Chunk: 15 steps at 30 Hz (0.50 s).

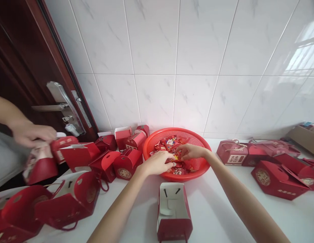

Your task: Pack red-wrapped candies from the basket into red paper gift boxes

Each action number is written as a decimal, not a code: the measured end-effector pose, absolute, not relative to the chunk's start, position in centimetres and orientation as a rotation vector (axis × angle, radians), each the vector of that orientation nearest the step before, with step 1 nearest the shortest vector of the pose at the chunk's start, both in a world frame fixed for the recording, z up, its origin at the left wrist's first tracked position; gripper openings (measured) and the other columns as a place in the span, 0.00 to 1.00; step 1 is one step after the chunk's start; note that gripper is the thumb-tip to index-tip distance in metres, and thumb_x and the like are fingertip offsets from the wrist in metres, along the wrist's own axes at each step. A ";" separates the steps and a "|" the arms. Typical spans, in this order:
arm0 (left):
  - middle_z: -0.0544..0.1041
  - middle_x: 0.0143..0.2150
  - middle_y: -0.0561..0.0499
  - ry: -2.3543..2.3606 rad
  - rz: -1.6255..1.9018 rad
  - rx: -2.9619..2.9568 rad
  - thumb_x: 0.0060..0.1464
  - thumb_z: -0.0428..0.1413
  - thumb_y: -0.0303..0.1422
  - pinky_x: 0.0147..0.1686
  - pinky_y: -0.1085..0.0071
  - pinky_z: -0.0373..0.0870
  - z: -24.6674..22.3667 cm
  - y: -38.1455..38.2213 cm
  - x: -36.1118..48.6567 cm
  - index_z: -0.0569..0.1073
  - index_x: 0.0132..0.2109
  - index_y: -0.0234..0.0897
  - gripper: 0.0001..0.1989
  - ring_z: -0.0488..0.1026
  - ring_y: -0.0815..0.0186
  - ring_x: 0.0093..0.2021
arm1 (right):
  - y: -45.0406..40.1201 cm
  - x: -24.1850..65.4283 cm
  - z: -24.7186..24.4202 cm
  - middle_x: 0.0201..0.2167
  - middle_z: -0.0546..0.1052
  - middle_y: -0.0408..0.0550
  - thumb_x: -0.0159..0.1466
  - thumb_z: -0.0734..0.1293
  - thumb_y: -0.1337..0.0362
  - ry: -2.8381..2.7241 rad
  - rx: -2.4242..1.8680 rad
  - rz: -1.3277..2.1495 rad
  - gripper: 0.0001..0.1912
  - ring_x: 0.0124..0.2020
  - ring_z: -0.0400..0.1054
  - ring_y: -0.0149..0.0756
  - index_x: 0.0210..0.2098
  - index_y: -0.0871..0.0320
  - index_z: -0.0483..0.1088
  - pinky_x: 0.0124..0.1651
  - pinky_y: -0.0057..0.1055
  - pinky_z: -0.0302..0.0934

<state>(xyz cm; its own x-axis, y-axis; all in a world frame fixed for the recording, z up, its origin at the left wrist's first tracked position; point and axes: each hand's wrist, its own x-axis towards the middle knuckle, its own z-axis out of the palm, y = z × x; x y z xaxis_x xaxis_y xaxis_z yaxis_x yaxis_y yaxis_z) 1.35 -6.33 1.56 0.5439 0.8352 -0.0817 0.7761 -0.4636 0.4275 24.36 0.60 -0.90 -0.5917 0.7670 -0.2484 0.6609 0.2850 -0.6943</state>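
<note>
Both my hands reach into a red plastic basket [149, 135] of wrapped candies [169, 143]. My left hand [159, 162] comes over the near rim, its thumb and fingers closing on a wrapped candy near the middle. From the right side, my right hand [191, 152] bends its fingers down onto the candies, closed around a wrapper; its fingertips are partly hidden. In front of the basket, between my forearms, stands an open red gift box [174, 224] with a white inside and two dark slots in its raised flap. This box is untouched.
Several red gift boxes [127, 163] crowd the left side. More boxes [280, 179] stand at right, near a cardboard box [305, 138]. At far left, another person's hand [32, 133] holds a red box [41, 163]. A tiled wall [154, 98] rises behind, beside a door [17, 60].
</note>
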 end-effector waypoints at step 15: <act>0.76 0.25 0.51 1.185 0.137 2.291 0.45 0.59 0.27 0.32 0.70 0.65 -1.3 -2.9 3.6 0.74 0.26 0.40 0.04 0.76 0.58 0.32 | 1.5 25.6 -2.4 0.56 0.79 0.55 0.61 0.68 0.70 -2.338 -1.778 0.718 0.29 0.55 0.74 0.51 0.62 0.54 0.70 0.52 0.39 0.70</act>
